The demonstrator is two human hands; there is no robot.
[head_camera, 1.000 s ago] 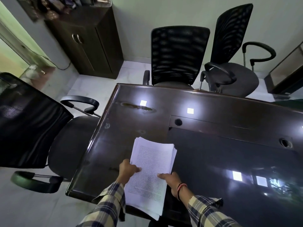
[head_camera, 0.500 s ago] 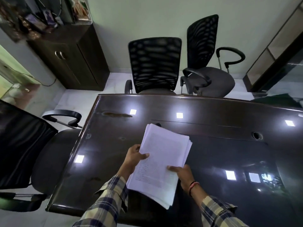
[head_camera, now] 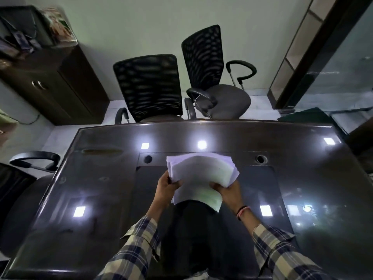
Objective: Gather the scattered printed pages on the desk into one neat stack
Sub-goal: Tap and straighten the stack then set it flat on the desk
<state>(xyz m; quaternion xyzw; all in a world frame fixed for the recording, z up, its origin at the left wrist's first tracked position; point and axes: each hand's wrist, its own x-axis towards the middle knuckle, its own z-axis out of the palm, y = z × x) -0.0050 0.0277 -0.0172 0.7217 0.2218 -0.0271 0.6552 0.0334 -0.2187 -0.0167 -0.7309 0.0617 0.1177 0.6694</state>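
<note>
While both hands close on it from either side, the stack of printed pages [head_camera: 201, 174] is held up over the middle of the dark glossy table [head_camera: 101, 199], bowed so that its far edge arches upward and the sheets fan slightly at the corners. Whether the near edge touches the table cannot be told. The left hand [head_camera: 165, 188] has its grip clamped on the stack's left edge, thumb over the top sheet and fingers curled underneath. The right hand [head_camera: 230, 193] has its grip clamped on the lower right corner in the same manner, thumb on top; a thread band [head_camera: 243, 210] circles that wrist. Both forearms wear plaid sleeves [head_camera: 139, 243].

Counted: one stack of pages, two hands on it, and every loose sheet in sight belongs to that single bundle. How many sheets it holds is not countable, since the edges blur together. The table has two round cable holes [head_camera: 148, 159], one to each side of the stack's far edge, and several square light reflections [head_camera: 145, 146] on its surface.

Three mesh-backed office chairs show: one [head_camera: 149, 87] pushed against the table's far edge, a second [head_camera: 212, 81] just beside it turned sideways, and a third [head_camera: 18, 190] at the left side. One dark wooden cabinet [head_camera: 50, 81] stands in the far left corner with cluttered items on top, too blurred to name.
</note>
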